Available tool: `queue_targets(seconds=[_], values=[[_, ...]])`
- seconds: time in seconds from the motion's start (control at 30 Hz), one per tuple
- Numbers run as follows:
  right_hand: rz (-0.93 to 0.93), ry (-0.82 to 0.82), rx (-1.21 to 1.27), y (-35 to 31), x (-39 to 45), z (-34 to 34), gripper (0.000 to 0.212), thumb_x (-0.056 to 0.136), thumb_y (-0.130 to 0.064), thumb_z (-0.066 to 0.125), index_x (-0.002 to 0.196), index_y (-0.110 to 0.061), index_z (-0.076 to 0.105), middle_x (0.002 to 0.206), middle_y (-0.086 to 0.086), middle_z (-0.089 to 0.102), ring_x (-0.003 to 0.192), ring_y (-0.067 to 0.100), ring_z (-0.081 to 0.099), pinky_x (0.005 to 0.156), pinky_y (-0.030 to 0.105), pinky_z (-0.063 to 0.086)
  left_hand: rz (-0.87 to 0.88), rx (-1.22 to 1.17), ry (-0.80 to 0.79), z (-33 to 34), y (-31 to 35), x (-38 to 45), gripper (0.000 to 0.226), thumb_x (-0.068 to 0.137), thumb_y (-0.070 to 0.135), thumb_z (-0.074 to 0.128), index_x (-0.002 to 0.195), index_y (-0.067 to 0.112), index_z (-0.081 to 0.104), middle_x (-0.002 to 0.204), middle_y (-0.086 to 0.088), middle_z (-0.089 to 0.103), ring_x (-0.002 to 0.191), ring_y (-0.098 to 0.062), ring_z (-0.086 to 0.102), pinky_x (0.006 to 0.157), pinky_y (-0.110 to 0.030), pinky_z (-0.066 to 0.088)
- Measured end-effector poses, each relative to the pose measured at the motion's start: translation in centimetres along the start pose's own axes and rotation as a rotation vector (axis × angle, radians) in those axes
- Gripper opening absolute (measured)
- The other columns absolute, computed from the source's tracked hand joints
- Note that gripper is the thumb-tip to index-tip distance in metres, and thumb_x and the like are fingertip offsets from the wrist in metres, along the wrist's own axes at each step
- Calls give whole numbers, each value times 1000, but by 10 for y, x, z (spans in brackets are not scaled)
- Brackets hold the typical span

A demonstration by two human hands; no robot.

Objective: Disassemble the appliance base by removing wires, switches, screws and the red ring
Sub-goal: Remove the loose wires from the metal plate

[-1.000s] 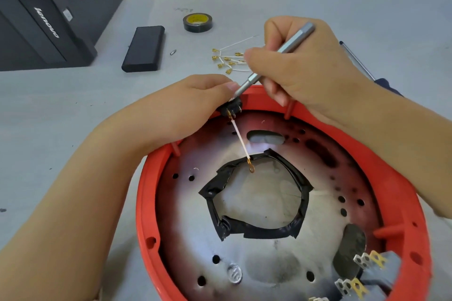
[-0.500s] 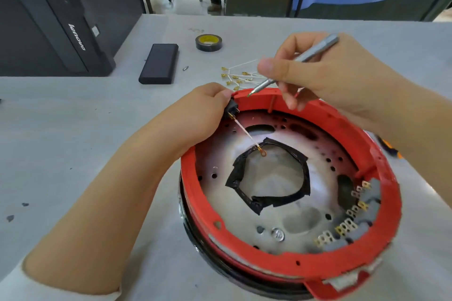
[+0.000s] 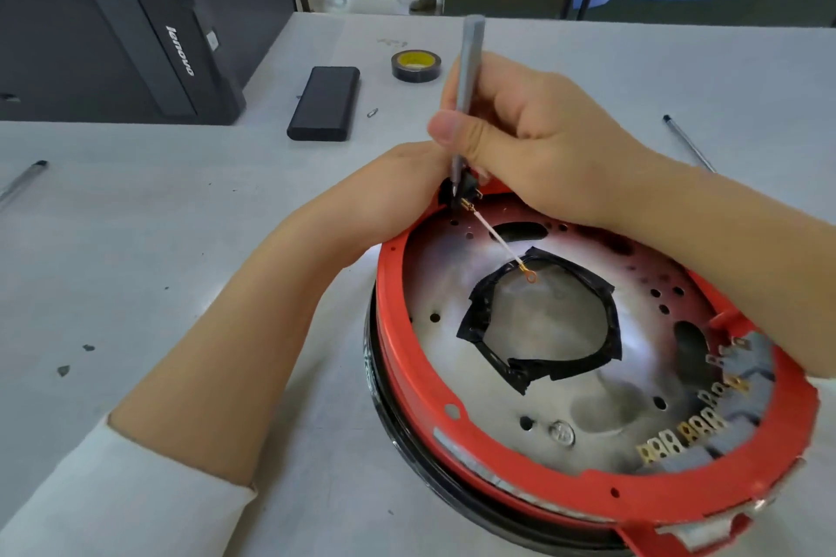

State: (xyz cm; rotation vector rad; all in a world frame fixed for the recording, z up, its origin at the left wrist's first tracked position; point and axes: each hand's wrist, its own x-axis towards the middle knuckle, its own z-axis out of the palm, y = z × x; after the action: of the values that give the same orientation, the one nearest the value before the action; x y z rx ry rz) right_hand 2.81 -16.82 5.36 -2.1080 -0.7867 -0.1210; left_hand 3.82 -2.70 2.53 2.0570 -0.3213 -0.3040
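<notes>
The round appliance base lies open side up on the grey table, with a red ring (image 3: pixel 520 473) around a metal plate (image 3: pixel 457 285) that has a tape-edged hole. A small black switch (image 3: pixel 466 190) sits in the ring's far rim, and a thin white wire (image 3: pixel 500 242) with a gold ring terminal runs from it toward the hole. My left hand (image 3: pixel 398 190) holds the rim beside the switch from outside. My right hand (image 3: pixel 529 136) grips a grey screwdriver (image 3: pixel 468 72) held almost upright, tip down at the switch. A grey terminal block (image 3: pixel 705 416) with brass tabs sits at the ring's near right.
A black computer case (image 3: pixel 126 27) stands at the far left. A black rectangular box (image 3: pixel 325 102), a tape roll (image 3: pixel 415 66) and a small screw (image 3: pixel 372 112) lie behind the base. Thin tools lie at the left edge (image 3: pixel 20 181) and far right (image 3: pixel 687 142).
My right hand has swung the screwdriver from a slant to nearly upright and brought its tip down onto the switch. The camera has pulled back; my left hand stays at the rim.
</notes>
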Motion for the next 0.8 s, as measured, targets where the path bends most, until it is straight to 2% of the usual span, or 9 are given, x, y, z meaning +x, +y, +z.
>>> queue_targets(seconds=[0.07,0.17,0.37,0.43,0.6,0.67,0.73,0.77,0.8], values=[[-3,42,5,7,-1,4,17,97,-17,51,84,-26,46,70,-7,55,61,-4,51,64,11,41,6,-1,44,-1,-3,1,34,98,29,38,78,25,66,71,21,66,72,3,60,68,-10,47],[6,78,40,14,-3,4,9,95,-21,49,88,-15,47,76,16,55,61,-1,48,66,15,42,23,-30,43,-1,-3,3,35,99,31,41,77,26,67,63,27,64,65,8,56,61,-5,44],[-20,59,35,16,-1,4,14,95,-21,48,86,-30,44,75,-6,50,68,3,50,73,27,47,44,-61,65,1,-4,3,34,99,26,41,72,25,62,55,26,61,54,10,54,55,-4,43],[-39,44,12,16,-2,5,18,96,-20,49,86,-34,43,74,-6,51,69,4,51,73,26,47,30,-65,68,1,-4,2,34,98,26,41,71,26,62,56,26,61,56,9,54,57,-6,45],[-60,60,10,15,-3,3,24,97,-17,50,87,-38,42,71,-14,51,66,-1,49,69,14,42,13,-67,76,2,-3,4,33,98,29,43,76,25,67,68,21,67,70,2,61,70,-12,49],[-56,53,-18,15,-4,4,21,97,-18,50,87,-36,45,69,-14,55,65,1,51,66,14,40,13,-78,55,2,-4,5,31,98,26,41,85,23,69,88,7,72,89,-9,66,87,-24,52],[-38,0,-78,15,-5,5,7,96,-21,51,89,-18,53,74,4,63,67,12,55,65,24,45,39,-90,19,2,-4,4,31,98,18,38,90,18,67,98,-4,70,101,-22,65,94,-42,50],[-32,-4,-97,15,-5,5,11,96,-21,51,92,-12,55,77,11,64,70,18,57,68,30,46,41,-86,19,2,-4,4,31,98,17,37,88,19,67,97,-3,70,100,-21,65,94,-42,50],[-35,-3,-76,15,-5,5,9,96,-21,51,92,-14,55,76,10,64,70,18,58,69,32,47,33,-78,29,2,-4,4,32,98,18,38,84,21,66,92,2,70,97,-16,66,92,-35,51]])
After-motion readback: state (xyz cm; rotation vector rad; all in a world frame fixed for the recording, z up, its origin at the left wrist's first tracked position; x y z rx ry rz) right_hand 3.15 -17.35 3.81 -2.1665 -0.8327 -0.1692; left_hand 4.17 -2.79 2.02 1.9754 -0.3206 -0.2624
